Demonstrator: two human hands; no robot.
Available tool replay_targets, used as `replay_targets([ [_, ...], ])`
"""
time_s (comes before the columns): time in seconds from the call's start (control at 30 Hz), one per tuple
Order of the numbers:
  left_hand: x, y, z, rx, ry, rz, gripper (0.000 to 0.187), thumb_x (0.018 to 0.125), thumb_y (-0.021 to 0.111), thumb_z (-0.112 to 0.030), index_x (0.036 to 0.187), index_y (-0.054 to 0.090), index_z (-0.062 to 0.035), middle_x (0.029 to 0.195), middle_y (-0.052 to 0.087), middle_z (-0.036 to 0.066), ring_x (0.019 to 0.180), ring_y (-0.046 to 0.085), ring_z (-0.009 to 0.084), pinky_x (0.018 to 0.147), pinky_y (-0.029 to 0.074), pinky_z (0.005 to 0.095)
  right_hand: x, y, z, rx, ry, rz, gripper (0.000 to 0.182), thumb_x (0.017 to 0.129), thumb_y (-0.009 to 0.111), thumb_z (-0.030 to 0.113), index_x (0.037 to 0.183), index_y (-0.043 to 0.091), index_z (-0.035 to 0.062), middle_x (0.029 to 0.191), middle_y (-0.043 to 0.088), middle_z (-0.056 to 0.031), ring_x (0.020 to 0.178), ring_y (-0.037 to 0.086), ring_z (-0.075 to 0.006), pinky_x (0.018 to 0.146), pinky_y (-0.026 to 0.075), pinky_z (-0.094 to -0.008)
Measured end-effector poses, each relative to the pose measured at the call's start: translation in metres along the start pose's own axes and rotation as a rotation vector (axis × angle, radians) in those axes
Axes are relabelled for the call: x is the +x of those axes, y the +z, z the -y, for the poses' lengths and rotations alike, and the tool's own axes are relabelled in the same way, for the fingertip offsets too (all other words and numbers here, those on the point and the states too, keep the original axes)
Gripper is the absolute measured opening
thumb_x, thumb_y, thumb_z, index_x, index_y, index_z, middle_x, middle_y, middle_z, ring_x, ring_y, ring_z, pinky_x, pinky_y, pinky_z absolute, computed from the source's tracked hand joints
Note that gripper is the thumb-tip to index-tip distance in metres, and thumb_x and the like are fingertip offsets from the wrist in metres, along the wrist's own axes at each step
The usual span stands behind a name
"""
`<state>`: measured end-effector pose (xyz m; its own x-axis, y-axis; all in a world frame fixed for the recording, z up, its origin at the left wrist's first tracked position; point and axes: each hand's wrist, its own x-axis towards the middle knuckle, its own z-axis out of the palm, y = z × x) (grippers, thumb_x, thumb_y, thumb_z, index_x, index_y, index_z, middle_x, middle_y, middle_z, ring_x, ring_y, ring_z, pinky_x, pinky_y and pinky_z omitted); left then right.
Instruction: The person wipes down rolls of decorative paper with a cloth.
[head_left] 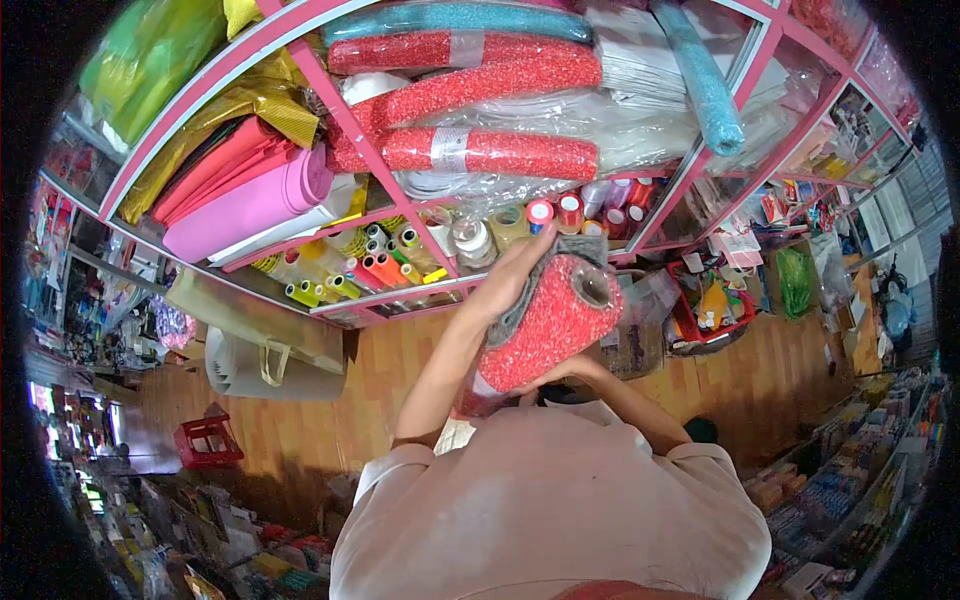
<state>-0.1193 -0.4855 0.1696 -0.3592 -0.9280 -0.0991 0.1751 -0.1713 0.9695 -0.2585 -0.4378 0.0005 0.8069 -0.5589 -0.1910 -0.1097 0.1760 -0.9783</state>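
A red glittery roll (550, 325) in clear wrapping is held upright and tilted in front of my chest, its hollow end facing up. My left hand (517, 268) is closed along its left side, with a grey cloth (581, 247) pressed between hand and roll. The cloth also shows behind the top of the roll. Beneath the roll's lower right side, my right hand (562, 371) supports it, its fingers partly hidden by the roll.
Ahead stands a pink-framed cabinet (345, 115) holding more red rolls (490, 95), a blue roll (705, 85) and a pink rolled sheet (245, 205). Ribbon and tape spools (385, 268) fill its lower shelf. A red basket (712, 305) sits right; a red crate (208, 440) lies left.
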Motion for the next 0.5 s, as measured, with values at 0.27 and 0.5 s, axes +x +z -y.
replay_targets([
  [0.27, -0.012, -0.021, 0.032, 0.372, -0.181, 0.244, 0.061, 0.096, 0.038, -0.048, 0.125, 0.05, 0.0051, 0.128, 0.051, 0.012, 0.114, 0.047, 0.0165, 0.1, 0.033, 0.0276, -0.011, -0.025, 0.002, 0.358, -0.207, -0.192, 0.083, 0.069, 0.078, 0.027, 0.135, 0.034, 0.0, 0.131, 0.048, -0.0122, 0.121, 0.045, -0.0219, 0.104, 0.033, -0.0364],
  [0.5, -0.031, -0.041, 0.073, 0.124, -0.091, -0.158, 0.056, 0.096, 0.041, -0.043, 0.127, 0.047, 0.0033, 0.121, 0.056, 0.01, 0.109, 0.05, 0.0158, 0.099, 0.035, 0.0294, 0.001, -0.029, -0.028, 0.491, -0.289, -0.324, 0.082, 0.072, 0.072, 0.023, 0.139, 0.03, 0.0008, 0.137, 0.041, -0.0124, 0.127, 0.038, -0.0222, 0.108, 0.027, -0.0368],
])
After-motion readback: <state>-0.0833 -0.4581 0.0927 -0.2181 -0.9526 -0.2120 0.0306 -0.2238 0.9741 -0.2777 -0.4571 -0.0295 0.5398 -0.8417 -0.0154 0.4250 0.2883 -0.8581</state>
